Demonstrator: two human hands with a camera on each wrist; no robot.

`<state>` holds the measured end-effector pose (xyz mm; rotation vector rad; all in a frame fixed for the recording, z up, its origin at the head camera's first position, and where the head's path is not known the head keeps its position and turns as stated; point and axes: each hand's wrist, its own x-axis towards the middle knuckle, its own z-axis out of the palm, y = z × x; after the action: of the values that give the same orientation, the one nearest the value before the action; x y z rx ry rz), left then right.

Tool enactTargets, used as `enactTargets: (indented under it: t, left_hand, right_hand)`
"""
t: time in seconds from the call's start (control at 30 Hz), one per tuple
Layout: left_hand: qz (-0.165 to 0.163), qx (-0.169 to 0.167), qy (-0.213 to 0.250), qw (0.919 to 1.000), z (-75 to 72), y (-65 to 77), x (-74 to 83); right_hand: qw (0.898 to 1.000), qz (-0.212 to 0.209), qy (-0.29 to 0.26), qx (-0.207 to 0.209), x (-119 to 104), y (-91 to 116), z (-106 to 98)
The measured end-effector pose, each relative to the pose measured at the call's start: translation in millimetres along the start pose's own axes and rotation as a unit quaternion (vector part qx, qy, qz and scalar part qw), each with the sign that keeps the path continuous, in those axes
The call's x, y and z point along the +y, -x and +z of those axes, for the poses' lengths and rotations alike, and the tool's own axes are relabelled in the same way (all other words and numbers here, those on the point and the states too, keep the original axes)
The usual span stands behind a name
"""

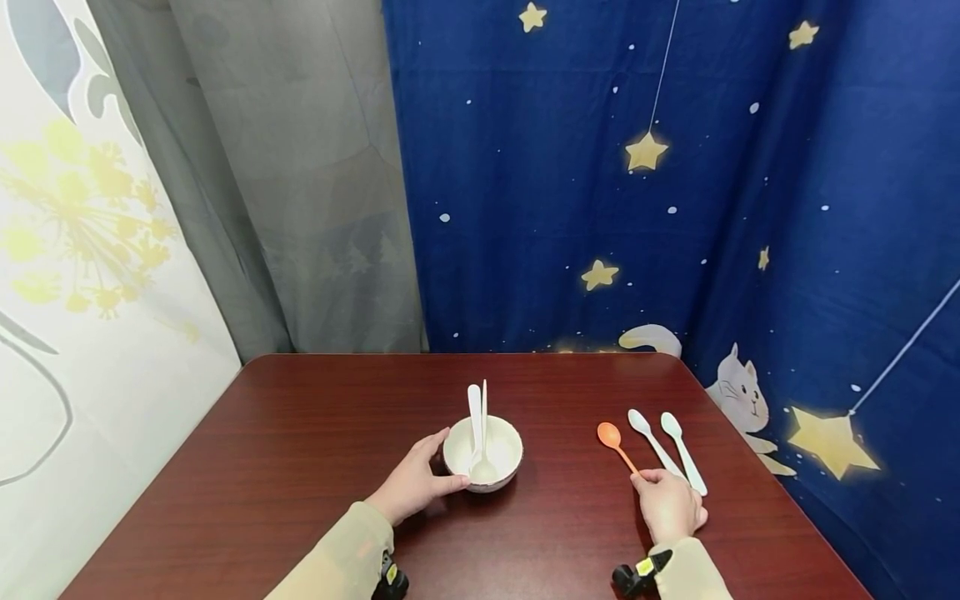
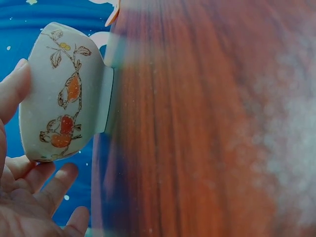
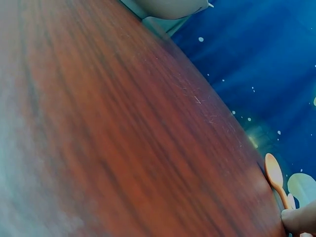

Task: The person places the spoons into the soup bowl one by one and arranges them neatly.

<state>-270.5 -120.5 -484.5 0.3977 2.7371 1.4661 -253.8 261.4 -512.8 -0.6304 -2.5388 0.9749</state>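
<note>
My left hand (image 1: pixel 422 482) holds the side of a white bowl (image 1: pixel 459 467), thumb at the near rim and fingers around the far left. Orange and brown bird and branch drawings decorate the bowl's outside (image 2: pixel 61 94) in the left wrist view. Inside it two white spoons (image 1: pixel 476 417) lean with handles up past the far rim. At the right, my right hand (image 1: pixel 667 504) pinches the handle end of an orange spoon (image 1: pixel 610 435), whose head points away to the left. The orange spoon (image 3: pixel 274 170) also shows at the right wrist view's edge.
Two white spoons (image 1: pixel 660 450) (image 1: pixel 684 450) lie on the dark red wooden table (image 1: pixel 337 417), right beside my right hand. A blue star-patterned curtain (image 1: pixel 540 167) and a grey curtain (image 1: pixel 315 167) hang behind the table.
</note>
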Motion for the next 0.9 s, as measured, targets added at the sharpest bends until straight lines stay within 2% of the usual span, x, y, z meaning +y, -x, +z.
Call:
enactTargets:
  t: [0.4, 0.7, 0.9]
  left_hand:
    - [-0.006, -0.004, 0.006, 1.0, 0.4, -0.9, -2.0]
    - [0.0, -0.004, -0.006, 1.0, 0.1, -1.7, -2.1]
    - [0.0, -0.006, -0.01, 0.9999, -0.1, -1.5, -1.6]
  right_hand:
    - [1.0, -0.013, 0.006, -0.007, -4, -1, -2]
    - [0.996, -0.076, 0.003, -0.045, -6, -6, -9]
    - [0.994, -0.077, 0.006, -0.081, -12, -6, -14]
